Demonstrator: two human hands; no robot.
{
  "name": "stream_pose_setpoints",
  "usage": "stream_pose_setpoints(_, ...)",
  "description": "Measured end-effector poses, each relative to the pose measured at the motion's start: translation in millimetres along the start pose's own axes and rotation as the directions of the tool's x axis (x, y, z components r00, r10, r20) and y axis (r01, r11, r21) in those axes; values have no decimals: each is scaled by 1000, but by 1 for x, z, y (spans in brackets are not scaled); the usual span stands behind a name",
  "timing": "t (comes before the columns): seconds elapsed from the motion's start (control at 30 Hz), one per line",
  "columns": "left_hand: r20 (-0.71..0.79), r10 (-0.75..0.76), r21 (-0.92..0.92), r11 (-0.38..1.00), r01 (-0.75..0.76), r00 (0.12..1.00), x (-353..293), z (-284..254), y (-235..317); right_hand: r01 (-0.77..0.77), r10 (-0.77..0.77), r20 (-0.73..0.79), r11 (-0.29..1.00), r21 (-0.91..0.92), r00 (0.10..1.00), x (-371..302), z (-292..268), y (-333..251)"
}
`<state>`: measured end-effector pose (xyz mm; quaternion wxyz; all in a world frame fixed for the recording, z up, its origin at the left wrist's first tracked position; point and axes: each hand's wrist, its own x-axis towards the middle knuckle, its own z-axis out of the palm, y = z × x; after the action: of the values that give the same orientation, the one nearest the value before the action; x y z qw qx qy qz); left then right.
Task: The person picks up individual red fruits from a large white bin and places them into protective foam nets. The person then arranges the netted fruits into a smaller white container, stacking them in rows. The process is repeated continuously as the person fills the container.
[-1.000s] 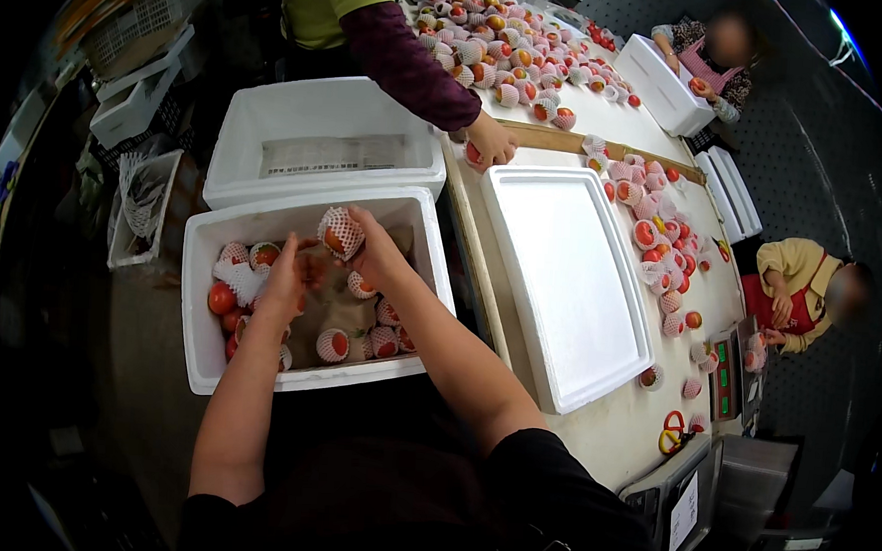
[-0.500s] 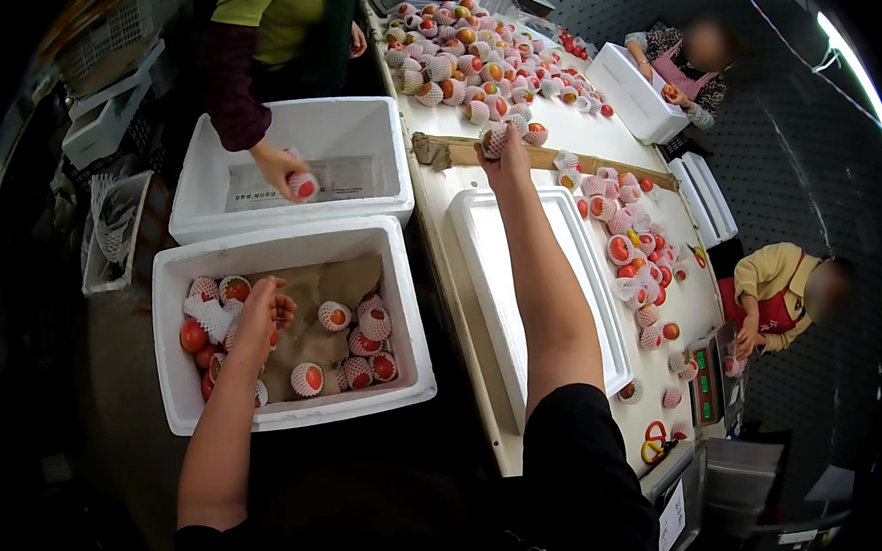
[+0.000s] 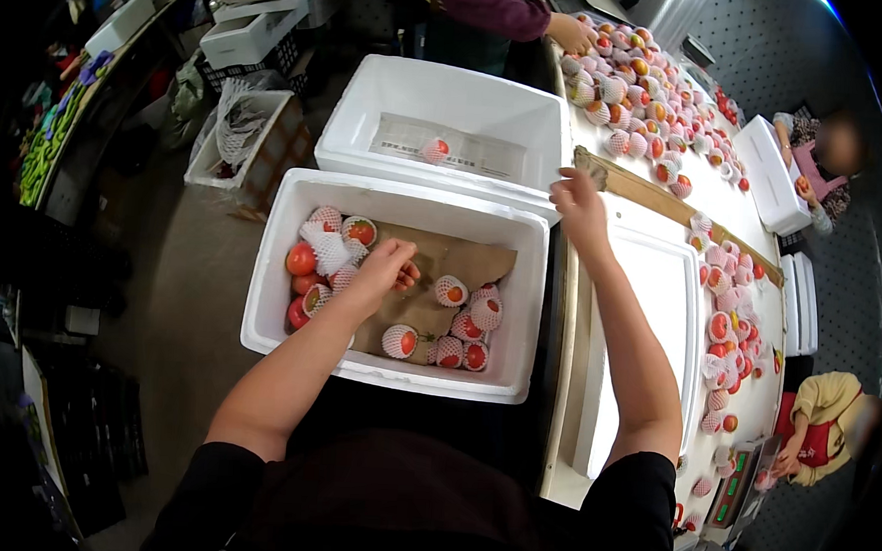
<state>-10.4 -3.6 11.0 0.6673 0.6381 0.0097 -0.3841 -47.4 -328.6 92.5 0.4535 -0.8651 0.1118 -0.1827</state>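
Note:
A white foam box [image 3: 396, 373] lined with brown paper [image 3: 442, 259] stands in front of me. It holds several red fruits in white foam net sleeves [image 3: 455, 291] and a bare red fruit [image 3: 300, 259] at its left end. My left hand [image 3: 387, 268] rests inside it on the paper, fingers bent down, with nothing seen in it. My right hand [image 3: 579, 203] hovers over the box's far right corner, beside a white foam lid [image 3: 658, 317], fingers loose and empty.
Behind it is a second foam box [image 3: 450, 96] with one sleeved fruit [image 3: 435, 150]. A long table carries many sleeved fruits [image 3: 630, 86] and a wooden bar [image 3: 655, 197]. A co-worker's hand [image 3: 573, 33] reaches the pile. Two people [image 3: 837, 147] sit at right.
My right hand has drawn back from the fruit pile to the box corner. My left hand moved from the fruits at the box's left onto the paper. The co-worker's hand left the far box.

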Motion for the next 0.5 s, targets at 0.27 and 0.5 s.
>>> stream_pose_setpoints(0.27, 1, -15, 50, 999, 15, 1000, 2, 2, 4, 404, -383, 167, 702, -587, 909, -3, 77, 2)
stream_pose_setpoints(0.5, 43, -32, 39, 999, 31, 999, 4, 3, -1, 301, -362, -99, 876, -377, 927, -44, 42, -31)
